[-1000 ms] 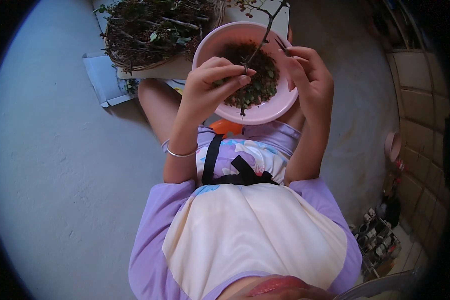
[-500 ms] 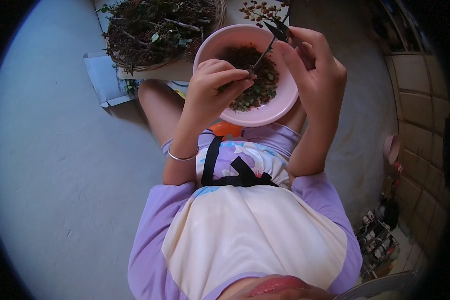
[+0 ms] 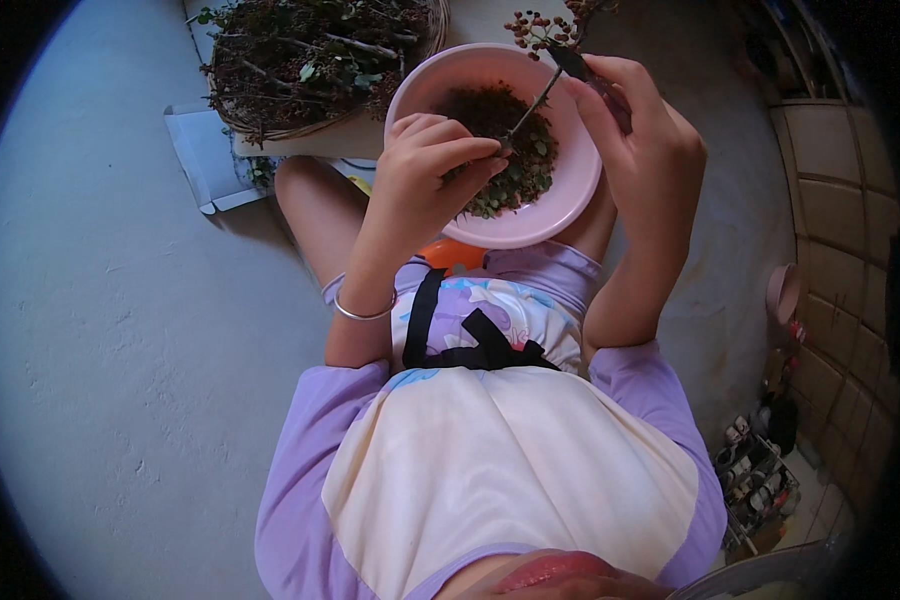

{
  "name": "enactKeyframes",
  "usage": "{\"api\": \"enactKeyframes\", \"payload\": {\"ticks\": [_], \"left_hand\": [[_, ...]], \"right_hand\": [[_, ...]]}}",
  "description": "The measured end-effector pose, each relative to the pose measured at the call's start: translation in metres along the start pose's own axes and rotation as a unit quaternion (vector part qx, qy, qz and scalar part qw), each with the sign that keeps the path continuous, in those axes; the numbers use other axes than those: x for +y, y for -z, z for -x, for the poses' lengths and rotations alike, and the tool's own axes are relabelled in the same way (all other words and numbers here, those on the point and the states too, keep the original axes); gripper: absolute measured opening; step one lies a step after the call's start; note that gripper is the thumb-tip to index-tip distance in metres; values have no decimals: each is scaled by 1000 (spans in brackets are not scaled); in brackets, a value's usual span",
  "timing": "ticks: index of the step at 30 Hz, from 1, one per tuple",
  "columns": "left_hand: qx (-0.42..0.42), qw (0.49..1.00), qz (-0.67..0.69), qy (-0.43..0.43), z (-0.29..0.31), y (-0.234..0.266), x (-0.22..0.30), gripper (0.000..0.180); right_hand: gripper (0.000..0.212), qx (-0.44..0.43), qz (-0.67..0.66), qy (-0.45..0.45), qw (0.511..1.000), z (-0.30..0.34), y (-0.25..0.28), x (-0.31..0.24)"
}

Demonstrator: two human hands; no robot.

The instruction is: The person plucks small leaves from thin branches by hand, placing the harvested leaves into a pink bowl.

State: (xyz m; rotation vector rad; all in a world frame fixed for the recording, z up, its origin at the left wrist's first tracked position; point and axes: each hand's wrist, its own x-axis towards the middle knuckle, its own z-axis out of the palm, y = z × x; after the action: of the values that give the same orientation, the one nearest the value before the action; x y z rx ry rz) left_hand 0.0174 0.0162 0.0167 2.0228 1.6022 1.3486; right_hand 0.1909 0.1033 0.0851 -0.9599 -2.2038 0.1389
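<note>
The left hand (image 3: 435,165) pinches a twig (image 3: 536,104) above the pink basin (image 3: 576,195) while the right hand (image 3: 648,130) grips dark clippers (image 3: 568,62) at its stem, so loosened berries (image 3: 532,31) could fall outside, because they appear to hang beyond the far rim.

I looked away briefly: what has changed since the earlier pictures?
The right hand shifted right, bringing the dark clippers up in view to overlap the twig; its berry cluster came right and down. Neither grip let go. The left hand, pink basin and basket stayed about put.
</note>
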Motion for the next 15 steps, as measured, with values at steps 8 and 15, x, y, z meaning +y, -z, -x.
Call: {"api": "enactKeyframes", "payload": {"ticks": [8,15], "left_hand": [[-10,1000,-7,3,2,0,-2,14],[-9,1000,-19,-6,3,-2,-3,14]], "right_hand": [[21,-4,-6,-9,1000,2,-2,1],[21,-8,-16,-18,1000,5,-5,4]]}}
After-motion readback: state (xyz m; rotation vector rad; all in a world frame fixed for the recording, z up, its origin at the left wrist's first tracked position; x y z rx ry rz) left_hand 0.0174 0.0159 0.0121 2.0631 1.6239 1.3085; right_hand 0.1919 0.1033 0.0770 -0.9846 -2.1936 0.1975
